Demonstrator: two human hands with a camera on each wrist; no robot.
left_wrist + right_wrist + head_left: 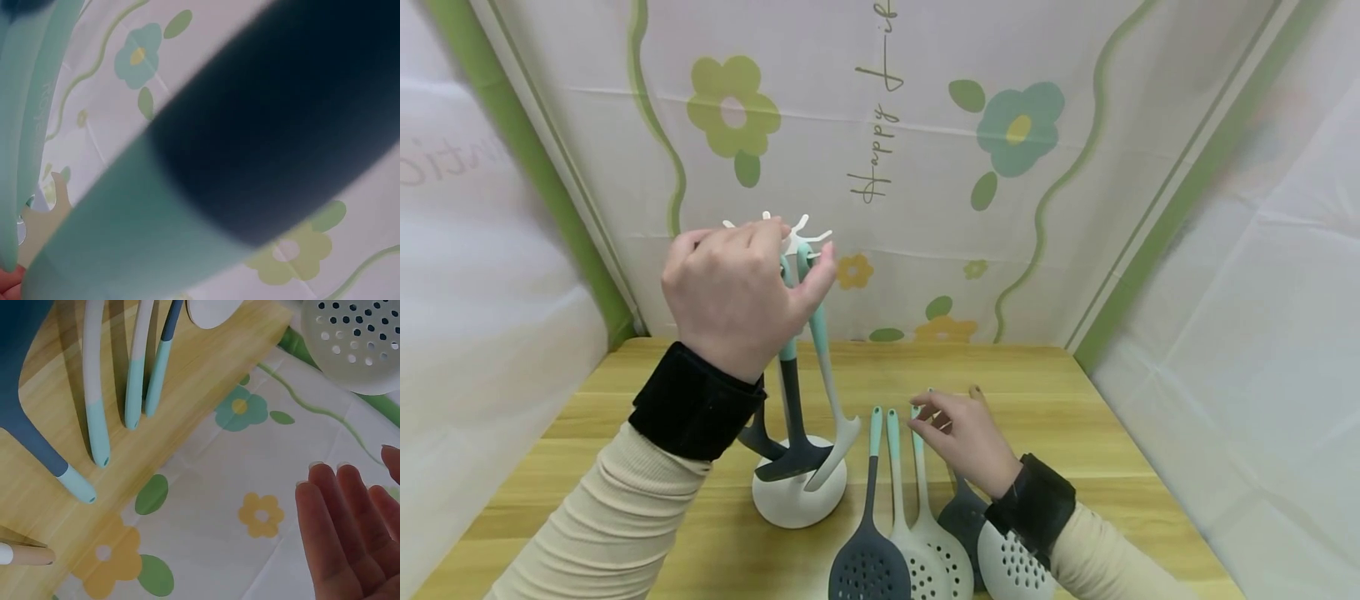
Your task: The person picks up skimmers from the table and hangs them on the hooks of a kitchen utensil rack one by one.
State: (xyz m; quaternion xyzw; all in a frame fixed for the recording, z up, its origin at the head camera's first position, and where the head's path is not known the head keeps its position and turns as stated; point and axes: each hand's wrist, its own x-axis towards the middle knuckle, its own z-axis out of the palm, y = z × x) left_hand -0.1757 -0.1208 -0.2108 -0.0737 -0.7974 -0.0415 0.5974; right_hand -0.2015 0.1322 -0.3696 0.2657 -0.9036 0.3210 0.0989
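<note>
My left hand point(801, 252) is raised at the hooked top point(808, 227) of a white utensil stand point(797, 502) and pinches the teal handle point(805, 265) of a hanging utensil. That teal and dark handle point(187, 187) fills the left wrist view, blurred. A dark spatula point(793, 454) and a white spoon point(841, 433) hang from the stand. My right hand point(929, 417) hovers low over the teal handle tips point(895, 421) of several utensils lying on the table and holds nothing. Its fingers point(337, 531) are straight in the right wrist view.
A dark slotted spatula point(868, 568), a white slotted spoon point(928, 550), a dark spoon point(962, 517) and a white skimmer point(1011, 568) lie side by side on the wooden table point(1075, 400). Flowered sheets point(925, 167) wall in the back and both sides.
</note>
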